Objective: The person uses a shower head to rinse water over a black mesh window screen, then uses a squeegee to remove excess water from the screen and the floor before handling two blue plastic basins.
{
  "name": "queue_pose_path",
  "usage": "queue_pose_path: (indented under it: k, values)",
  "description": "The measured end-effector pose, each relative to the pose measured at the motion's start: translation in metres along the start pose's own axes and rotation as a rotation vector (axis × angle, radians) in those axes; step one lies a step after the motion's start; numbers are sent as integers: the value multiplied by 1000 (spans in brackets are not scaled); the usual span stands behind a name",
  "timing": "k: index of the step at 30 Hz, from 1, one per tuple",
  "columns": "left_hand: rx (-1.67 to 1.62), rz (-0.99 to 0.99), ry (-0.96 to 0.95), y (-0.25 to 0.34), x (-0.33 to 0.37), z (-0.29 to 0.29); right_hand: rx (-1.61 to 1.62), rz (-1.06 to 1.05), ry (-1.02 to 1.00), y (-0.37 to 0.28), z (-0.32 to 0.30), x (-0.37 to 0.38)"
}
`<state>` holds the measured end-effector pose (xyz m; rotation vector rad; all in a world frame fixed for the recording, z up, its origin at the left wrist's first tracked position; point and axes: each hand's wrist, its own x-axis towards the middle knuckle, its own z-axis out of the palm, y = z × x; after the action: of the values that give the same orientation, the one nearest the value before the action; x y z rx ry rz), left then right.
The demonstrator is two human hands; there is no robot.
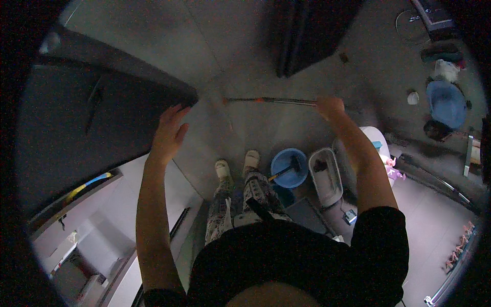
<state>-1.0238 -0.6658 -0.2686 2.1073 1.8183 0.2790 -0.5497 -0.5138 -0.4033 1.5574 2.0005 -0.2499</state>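
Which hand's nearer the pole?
Right. The right hand is closed around the pole toward its right end in the picture; the left hand is open, off to the left of the other end and not touching it.

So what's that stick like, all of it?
The stick is long, thin and straight, held crosswise. Near the right hand, which grips it, it looks shiny and grey, maybe metal; farther left there's an orange-red patch. Its left end is too dim to make out, and I can't tell whether it touches the floor.
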Motion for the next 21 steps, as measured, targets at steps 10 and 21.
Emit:
queue_pose_path:
  k: [10, 21]
  values:
    - [-5, 100, 58, 2, 17, 7, 322, 170, -96, -30, 88, -90]
    - [-44, 233, -105, 13, 23, 2, 490, 31, -205, -121, 113, -25]
